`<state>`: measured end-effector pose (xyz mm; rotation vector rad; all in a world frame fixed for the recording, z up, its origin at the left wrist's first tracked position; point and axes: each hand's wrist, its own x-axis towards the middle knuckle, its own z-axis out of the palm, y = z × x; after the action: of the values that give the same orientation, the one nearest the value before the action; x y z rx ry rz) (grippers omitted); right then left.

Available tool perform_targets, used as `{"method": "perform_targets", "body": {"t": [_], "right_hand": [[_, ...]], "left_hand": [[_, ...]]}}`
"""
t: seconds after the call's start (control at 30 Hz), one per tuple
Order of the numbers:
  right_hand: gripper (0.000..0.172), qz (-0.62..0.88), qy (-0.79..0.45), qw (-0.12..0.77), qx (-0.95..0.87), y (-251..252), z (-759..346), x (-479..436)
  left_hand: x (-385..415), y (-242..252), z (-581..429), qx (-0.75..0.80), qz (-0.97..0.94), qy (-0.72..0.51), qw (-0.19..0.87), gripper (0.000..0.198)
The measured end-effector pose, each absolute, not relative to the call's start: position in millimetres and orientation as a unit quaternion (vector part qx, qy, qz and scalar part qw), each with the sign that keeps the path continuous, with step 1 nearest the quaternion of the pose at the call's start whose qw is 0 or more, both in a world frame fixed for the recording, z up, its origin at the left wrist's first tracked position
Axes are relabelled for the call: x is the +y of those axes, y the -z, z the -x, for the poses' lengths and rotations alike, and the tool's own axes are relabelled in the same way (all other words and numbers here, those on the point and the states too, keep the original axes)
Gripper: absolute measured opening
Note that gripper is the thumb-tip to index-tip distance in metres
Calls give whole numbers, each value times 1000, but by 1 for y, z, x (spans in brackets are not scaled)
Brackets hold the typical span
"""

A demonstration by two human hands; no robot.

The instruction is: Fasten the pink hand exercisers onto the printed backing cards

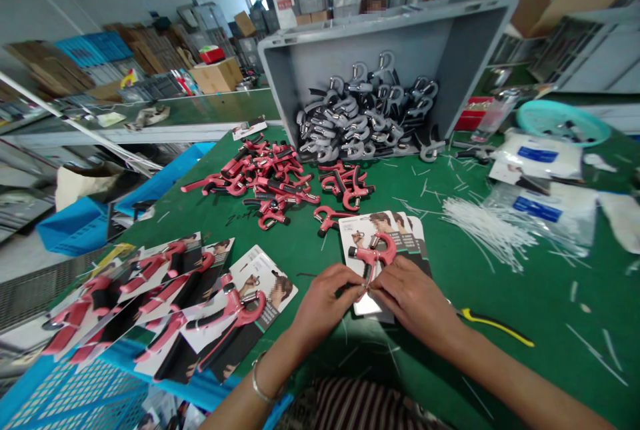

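Observation:
A red hand grip strengthener point(374, 254) with a metal spring lies on a printed backing card point(365, 309), on top of several more cards. My left hand point(330, 297) pinches at the lower end of its handles from the left. From the right, my right hand point(413, 293) closes its thumb and fingers at the same spot, and the fingertips nearly meet. Between them is a thin pale bit that looks like a cable tie, mostly hidden by the fingers. White cable ties point(490, 233) lie in a bundle to the right.
Red grip strengtheners point(280, 177) lie heaped behind. A grey crate point(390, 17) on its side holds grey ones. Carded strengtheners point(235, 317) overlap at left above a blue basket point(115, 383). Yellow-handled cutters point(495, 325), plastic bags point(545, 210) and a turquoise basin point(560, 117) are at right.

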<state>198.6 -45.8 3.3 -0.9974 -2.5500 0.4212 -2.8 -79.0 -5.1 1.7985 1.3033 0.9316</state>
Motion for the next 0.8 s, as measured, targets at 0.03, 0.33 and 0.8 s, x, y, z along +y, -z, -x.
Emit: {"method": "perform_targets", "body": {"t": [0.03, 0.33, 0.8], "right_hand": [[18, 352, -143, 179, -908, -4, -198, -46], [21, 313, -150, 219, -912, -2, -198, -46], [17, 325, -218, 236, -889, -1, -202, -46]], "left_hand": [[-79, 5, 3, 504, -701, -358, 356, 10], [-76, -3, 5, 519, -774, -261, 251, 9], [-74, -25, 1, 520, -789, -193, 264, 19]]}}
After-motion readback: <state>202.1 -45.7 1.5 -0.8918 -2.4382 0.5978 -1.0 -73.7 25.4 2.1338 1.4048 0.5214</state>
